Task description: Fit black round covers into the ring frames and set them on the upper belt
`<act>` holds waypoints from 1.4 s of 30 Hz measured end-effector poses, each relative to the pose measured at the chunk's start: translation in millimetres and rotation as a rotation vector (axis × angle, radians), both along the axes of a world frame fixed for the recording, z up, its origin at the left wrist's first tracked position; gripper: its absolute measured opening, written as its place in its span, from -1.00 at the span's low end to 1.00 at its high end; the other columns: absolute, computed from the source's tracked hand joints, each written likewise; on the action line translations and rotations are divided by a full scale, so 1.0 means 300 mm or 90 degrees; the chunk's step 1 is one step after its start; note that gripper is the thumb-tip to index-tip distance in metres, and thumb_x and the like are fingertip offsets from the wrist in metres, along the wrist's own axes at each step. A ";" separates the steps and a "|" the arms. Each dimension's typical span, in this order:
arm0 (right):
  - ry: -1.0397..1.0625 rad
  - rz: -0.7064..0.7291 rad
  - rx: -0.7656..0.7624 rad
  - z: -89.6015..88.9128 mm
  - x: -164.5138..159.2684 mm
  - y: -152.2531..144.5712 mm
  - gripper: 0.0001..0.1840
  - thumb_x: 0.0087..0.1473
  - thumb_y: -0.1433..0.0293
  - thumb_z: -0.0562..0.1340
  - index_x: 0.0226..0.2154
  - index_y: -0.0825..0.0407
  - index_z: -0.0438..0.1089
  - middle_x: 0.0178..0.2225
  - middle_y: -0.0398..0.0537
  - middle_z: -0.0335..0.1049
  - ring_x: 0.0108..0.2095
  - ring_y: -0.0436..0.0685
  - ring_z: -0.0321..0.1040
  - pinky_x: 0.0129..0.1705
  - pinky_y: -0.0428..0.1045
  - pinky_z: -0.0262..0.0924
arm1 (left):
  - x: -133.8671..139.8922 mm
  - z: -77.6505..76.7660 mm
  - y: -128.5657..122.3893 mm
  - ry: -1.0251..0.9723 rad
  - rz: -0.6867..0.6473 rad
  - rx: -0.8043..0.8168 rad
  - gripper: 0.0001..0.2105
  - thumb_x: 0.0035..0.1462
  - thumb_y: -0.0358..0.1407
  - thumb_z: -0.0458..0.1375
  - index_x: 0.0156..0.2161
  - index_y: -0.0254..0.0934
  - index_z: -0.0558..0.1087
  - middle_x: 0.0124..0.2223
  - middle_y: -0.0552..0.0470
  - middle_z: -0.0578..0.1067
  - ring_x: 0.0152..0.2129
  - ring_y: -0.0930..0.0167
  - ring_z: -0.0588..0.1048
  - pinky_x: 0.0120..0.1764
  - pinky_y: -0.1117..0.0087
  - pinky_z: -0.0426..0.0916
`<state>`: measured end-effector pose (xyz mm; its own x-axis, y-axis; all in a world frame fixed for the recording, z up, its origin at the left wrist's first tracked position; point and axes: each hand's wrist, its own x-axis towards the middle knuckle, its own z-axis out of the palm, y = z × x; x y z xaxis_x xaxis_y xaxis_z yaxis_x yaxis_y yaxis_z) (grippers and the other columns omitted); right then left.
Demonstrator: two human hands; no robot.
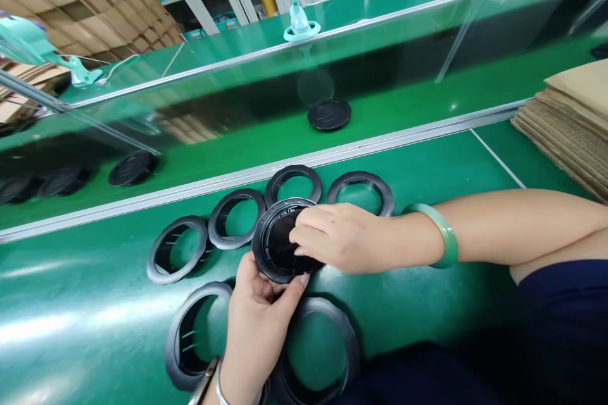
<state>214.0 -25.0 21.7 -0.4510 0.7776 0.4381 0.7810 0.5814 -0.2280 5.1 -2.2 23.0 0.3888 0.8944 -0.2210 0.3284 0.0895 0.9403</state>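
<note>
Black round cap [278, 247] is held at frame centre, just above the green bench [427, 171]. Left hand [259, 323] grip is closed on its rim from 6 o'clock; right hand [339, 237] grip is pinched on it from 3 o'clock, jade bangle [441, 234] on that wrist. Empty black rings [178, 250] are laid around the cap from 9 through 1 o'clock, more at 6 o'clock. A finished cap [329, 114] sits on the conveyor belt [403, 95] at 12 o'clock. Cardboard stack [570, 120] is seen at 2 o'clock.
</note>
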 end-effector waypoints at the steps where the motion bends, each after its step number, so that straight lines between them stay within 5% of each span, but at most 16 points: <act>1: 0.007 -0.002 -0.002 0.000 0.001 0.001 -0.82 0.42 0.43 0.13 -0.21 0.18 0.38 -0.26 0.02 0.23 -0.27 0.17 0.23 -0.25 0.04 0.23 | 0.000 0.000 0.000 -0.002 0.000 -0.001 -0.48 0.00 -0.21 0.41 -0.03 -0.26 0.25 -0.25 0.00 0.55 -0.43 0.40 0.55 -0.43 0.55 0.46; 16: 0.016 0.004 0.026 0.004 -0.006 -0.004 -0.81 0.35 0.54 0.07 -0.25 0.19 0.37 -0.29 0.05 0.23 -0.32 0.17 0.21 -0.28 0.04 0.24 | 0.007 -0.009 0.004 -0.006 -0.004 0.010 -0.47 -0.01 -0.24 0.41 -0.02 -0.25 0.23 -0.24 0.00 0.54 -0.38 0.36 0.55 -0.39 0.51 0.48; 21: 0.022 0.026 0.070 0.006 -0.010 -0.010 -0.65 0.35 0.59 -0.07 0.06 0.34 0.28 -0.23 0.13 0.25 -0.23 0.19 0.26 -0.16 0.04 0.29 | 0.000 -0.015 0.000 -0.002 0.011 0.016 -0.44 -0.03 -0.25 0.41 -0.01 -0.24 0.21 -0.22 -0.01 0.53 -0.33 0.33 0.57 -0.33 0.47 0.52; 29: -0.037 -0.014 0.078 -0.001 -0.019 0.002 -0.66 0.29 0.55 0.00 0.01 0.39 0.33 -0.27 0.17 0.25 -0.31 0.25 0.20 -0.35 0.10 0.25 | 0.006 -0.017 -0.010 -0.013 -0.003 0.031 -0.44 0.03 -0.23 0.38 0.04 -0.24 0.19 -0.23 -0.02 0.53 -0.36 0.36 0.57 -0.35 0.50 0.50; 34: 0.174 0.010 0.168 0.035 0.006 0.007 -0.65 0.42 0.44 0.03 0.16 0.28 0.24 -0.02 0.20 0.26 -0.07 0.28 0.21 -0.08 0.18 0.23 | 0.012 0.000 -0.009 -0.098 0.050 0.002 -0.43 -0.05 -0.29 0.42 -0.03 -0.22 0.18 -0.24 0.02 0.55 -0.40 0.39 0.57 -0.35 0.53 0.49; 38: 0.415 -0.069 -0.024 0.027 0.010 0.020 -0.56 0.42 0.39 0.10 0.26 0.19 0.14 0.10 0.17 0.19 0.11 0.25 0.14 0.18 0.18 0.10 | 0.037 0.033 -0.029 -0.130 0.121 -0.013 -0.37 -0.09 -0.27 0.43 0.03 -0.22 0.19 -0.11 -0.04 0.55 -0.31 0.37 0.58 -0.26 0.49 0.50; 42: 0.541 -0.059 -0.226 -0.008 0.001 0.038 -0.80 0.33 0.50 0.16 -0.01 0.10 0.34 -0.06 -0.01 0.30 0.00 0.15 0.22 0.10 0.08 0.13 | 0.042 0.031 -0.050 -0.044 0.119 0.000 -0.16 -0.21 -0.26 0.44 0.19 -0.16 0.15 0.09 -0.08 0.45 -0.04 0.24 0.51 -0.04 0.33 0.49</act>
<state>214.3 -13.6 19.5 -0.0161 0.9464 0.3226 0.3092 0.3116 -0.8985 17.6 -17.2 32.4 0.2310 0.9525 -0.1987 0.2403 0.1421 0.9602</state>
